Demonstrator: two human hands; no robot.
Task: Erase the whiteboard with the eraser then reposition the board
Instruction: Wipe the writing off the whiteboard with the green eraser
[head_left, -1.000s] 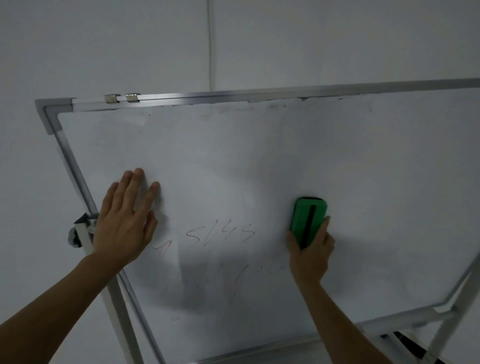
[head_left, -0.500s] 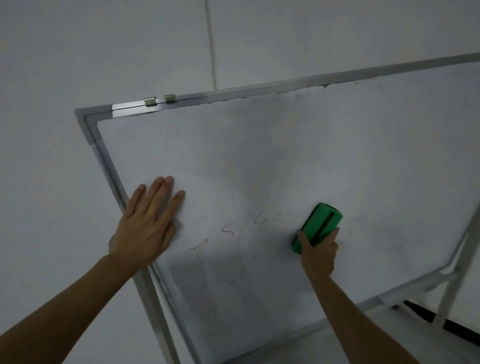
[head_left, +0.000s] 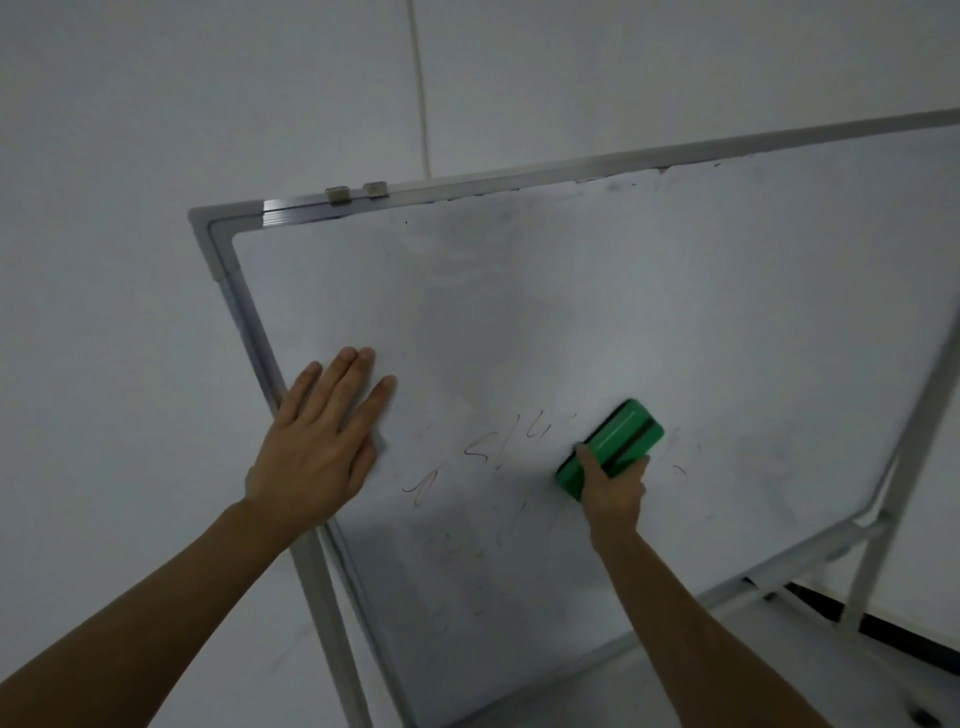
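**Eraser on the board, left palm bracing**

Whiteboard (head_left: 597, 312) on a grey metal stand, seen tilted in the view, a pale wall behind it. Aluminium frame; two small metal clips (head_left: 357, 192) sit on the top rail near the board's upper left corner.

Left hand (head_left: 317, 447): open, flat, fingers together and pointing up the board, palm pressed against the surface just inside the board's left frame edge. Holds nothing.

Right hand (head_left: 613, 486): closed around the lower end of the green eraser (head_left: 613, 441), thumb on the near side, fingers wrapped over the far side. Eraser has a dark stripe along its back and lies at a slant, its free end pointing up and right. Its underside appears to be against the board, though the contact itself is hidden.

Eraser position: lower middle of the board, right of the left hand and well apart from it.

Faint reddish marker strokes (head_left: 498, 447) lie between the two hands, touching the eraser's left side. More smeared traces below them; illegible.
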